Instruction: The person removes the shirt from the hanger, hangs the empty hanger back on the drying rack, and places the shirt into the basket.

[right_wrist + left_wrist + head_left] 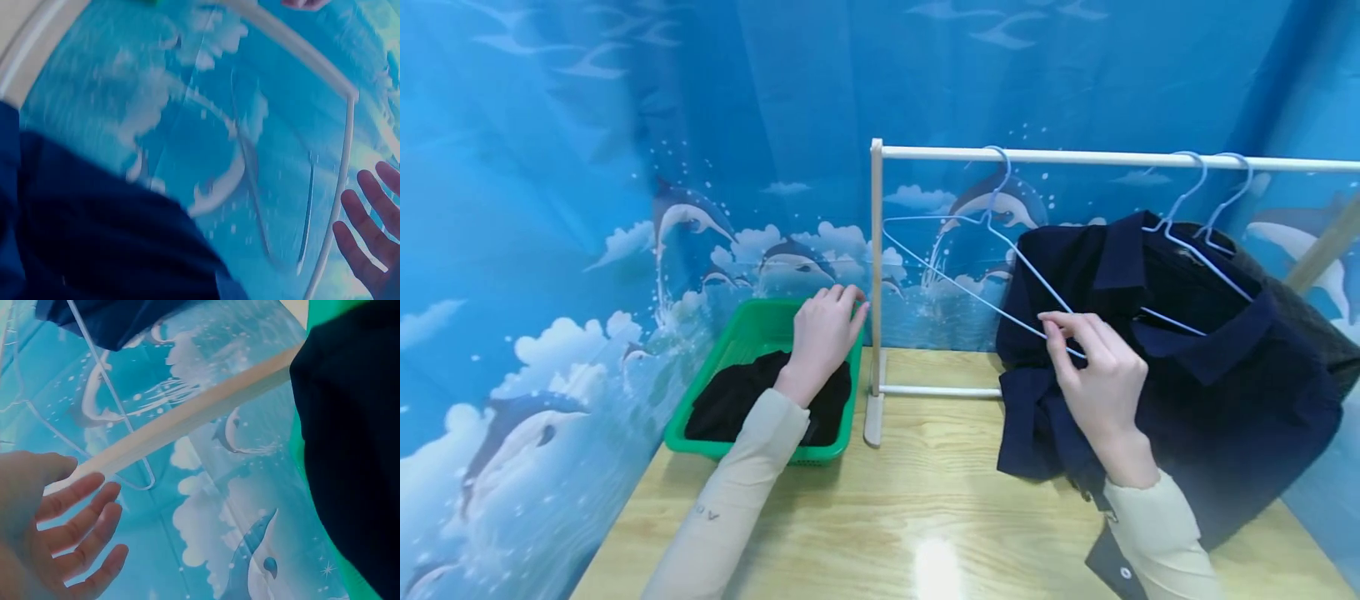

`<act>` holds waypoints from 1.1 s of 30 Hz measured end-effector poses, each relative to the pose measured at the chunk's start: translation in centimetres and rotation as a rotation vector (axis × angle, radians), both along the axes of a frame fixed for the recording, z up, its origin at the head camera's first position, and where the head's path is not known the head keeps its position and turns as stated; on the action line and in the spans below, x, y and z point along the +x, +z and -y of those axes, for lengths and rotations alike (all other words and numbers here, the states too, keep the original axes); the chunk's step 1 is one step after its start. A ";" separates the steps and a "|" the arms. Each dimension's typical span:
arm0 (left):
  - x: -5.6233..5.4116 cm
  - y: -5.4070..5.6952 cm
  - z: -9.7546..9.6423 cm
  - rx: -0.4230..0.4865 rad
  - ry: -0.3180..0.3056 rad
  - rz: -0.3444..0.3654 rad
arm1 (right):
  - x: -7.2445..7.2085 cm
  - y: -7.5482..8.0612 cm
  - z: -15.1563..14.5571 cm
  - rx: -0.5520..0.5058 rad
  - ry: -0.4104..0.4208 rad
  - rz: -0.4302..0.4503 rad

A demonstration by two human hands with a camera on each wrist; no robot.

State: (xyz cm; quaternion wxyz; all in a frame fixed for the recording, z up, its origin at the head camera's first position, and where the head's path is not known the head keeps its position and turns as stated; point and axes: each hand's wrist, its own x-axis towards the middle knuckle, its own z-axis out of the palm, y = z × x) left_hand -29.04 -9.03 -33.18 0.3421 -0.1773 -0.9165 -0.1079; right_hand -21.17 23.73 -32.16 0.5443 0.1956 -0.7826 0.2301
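Note:
My left hand (826, 327), fingers loosely bent, hovers over the green basket (681, 425), close to the rack's wooden post (877, 250). Black cloth (730, 404) lies crumpled in that basket. In the left wrist view the left hand (75, 531) has its fingers spread and holds nothing. My right hand (1101, 375) is at the lower right end of a bare light-blue hanger (955, 275) on the rail; contact is unclear in the head view. Fingers of the right hand (375, 225) look apart and hold nothing in the right wrist view.
Right of the bare hanger, a dark navy shirt (1217, 433) hangs from the white rail (1075, 156), with a dark grey garment (1315, 321) behind it. A wooden table (880, 517) is below, and a blue dolphin-print curtain (820, 100) stands behind.

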 end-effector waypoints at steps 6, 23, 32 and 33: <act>-2.0 -0.4 -1.0 -0.049 0.100 0.059 | -0.7 1.8 -3.9 -0.025 -0.142 -0.028; -3.9 -1.5 -2.1 -0.090 0.098 0.055 | -2.3 5.1 -13.3 -0.120 -0.460 0.157; -4.1 -1.3 -2.4 -0.069 0.088 0.070 | -2.4 5.0 -15.6 -0.196 -0.618 0.232; -4.1 -1.3 -2.4 -0.067 0.083 0.067 | -2.3 4.9 -15.7 -0.192 -0.640 0.276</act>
